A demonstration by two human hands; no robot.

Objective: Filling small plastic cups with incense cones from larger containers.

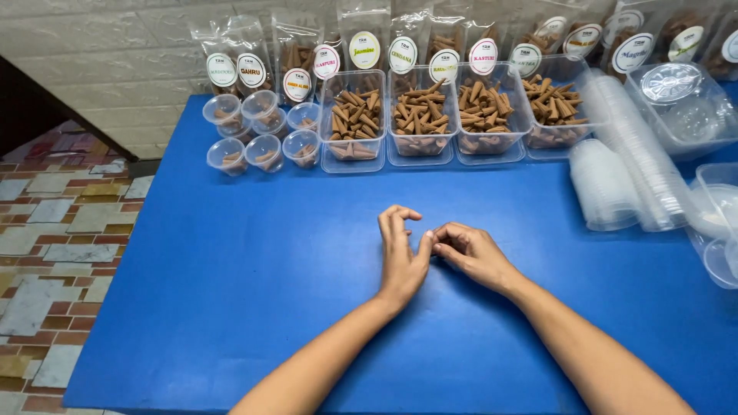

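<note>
On smooth blue table, hands (bare) touch.

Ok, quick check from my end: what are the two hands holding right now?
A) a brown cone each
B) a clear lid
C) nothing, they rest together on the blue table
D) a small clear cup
C: the left hand and right hand lie fingertip to fingertip on the bare blue table, with no visible object in them; the tubs of brown cones and small clear cups sit untouched along the far edge.
</note>
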